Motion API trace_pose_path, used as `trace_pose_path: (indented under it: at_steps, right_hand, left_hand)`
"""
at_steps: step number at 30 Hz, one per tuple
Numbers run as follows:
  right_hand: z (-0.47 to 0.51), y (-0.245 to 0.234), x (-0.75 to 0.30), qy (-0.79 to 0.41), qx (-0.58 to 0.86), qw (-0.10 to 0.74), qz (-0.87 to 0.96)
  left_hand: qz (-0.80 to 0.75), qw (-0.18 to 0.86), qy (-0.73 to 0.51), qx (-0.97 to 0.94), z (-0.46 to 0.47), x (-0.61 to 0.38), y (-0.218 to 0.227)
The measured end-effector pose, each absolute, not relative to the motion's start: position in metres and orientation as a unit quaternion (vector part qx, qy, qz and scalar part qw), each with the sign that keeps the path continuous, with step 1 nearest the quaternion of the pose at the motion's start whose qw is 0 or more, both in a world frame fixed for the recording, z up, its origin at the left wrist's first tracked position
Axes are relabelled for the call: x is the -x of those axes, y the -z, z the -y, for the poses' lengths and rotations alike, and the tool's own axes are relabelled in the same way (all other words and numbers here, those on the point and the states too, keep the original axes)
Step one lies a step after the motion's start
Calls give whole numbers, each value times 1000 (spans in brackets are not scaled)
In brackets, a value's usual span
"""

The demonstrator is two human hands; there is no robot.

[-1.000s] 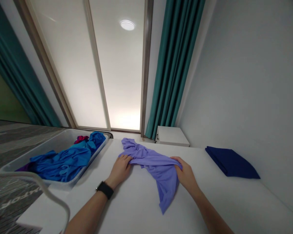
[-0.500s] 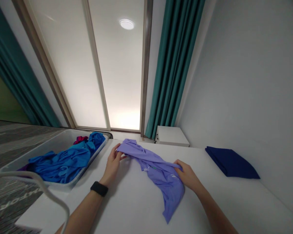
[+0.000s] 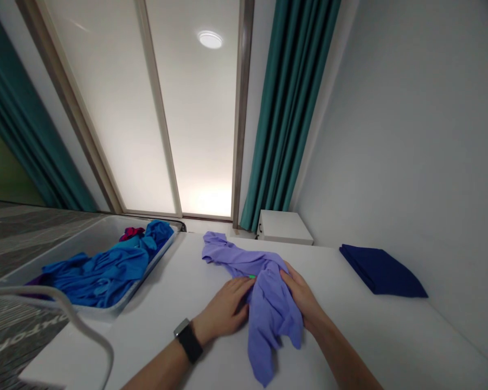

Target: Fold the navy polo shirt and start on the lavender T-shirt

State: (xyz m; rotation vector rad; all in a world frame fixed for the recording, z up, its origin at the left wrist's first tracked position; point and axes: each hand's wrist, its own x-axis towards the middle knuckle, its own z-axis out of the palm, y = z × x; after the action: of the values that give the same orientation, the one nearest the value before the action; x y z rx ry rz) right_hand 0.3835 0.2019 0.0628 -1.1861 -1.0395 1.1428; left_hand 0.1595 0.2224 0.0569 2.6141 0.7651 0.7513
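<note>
A crumpled lavender shirt [image 3: 272, 309] lies on the white table [image 3: 211, 357], one end stretching to the back left and loose folds hanging toward the front. My left hand [image 3: 230, 306], below a wrist with a black-banded watch, is at the shirt's left edge, its fingertips curled into the cloth beside a small green spot. On the opposite side, my right hand [image 3: 303, 295] grips the shirt's right edge, with part of its fingers hidden behind the fabric.
Left of the table stands a white plastic bin [image 3: 85, 238] with blue clothes [image 3: 106, 273] and a red piece [image 3: 132, 233]. A folded navy cloth [image 3: 382, 271] lies at the right by the wall. A white cabinet [image 3: 284, 226] stands behind; a pale curved tube [image 3: 81, 322] crosses the lower left.
My left hand has let go of the shirt's far left end and moved right and nearer to its middle. My right hand has shifted slightly, and the front folds now bunch between both hands.
</note>
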Motion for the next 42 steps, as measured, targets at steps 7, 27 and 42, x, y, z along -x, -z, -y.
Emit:
trace_pose_path:
  at_steps: [7,27,42]
  right_hand:
    - [-206,-71,-417,-346,600,562,452]
    - [-187,-56,-361,5,533,323,782]
    - [-189,-67,-368,-180,582,541,580]
  left_hand:
    - [-352,125,-243,-895,-249,-137,-50]
    - [-464,457,-526,-547,-258,-124,-73]
    - [-393,135,-285,-864,-233,-127,-70]
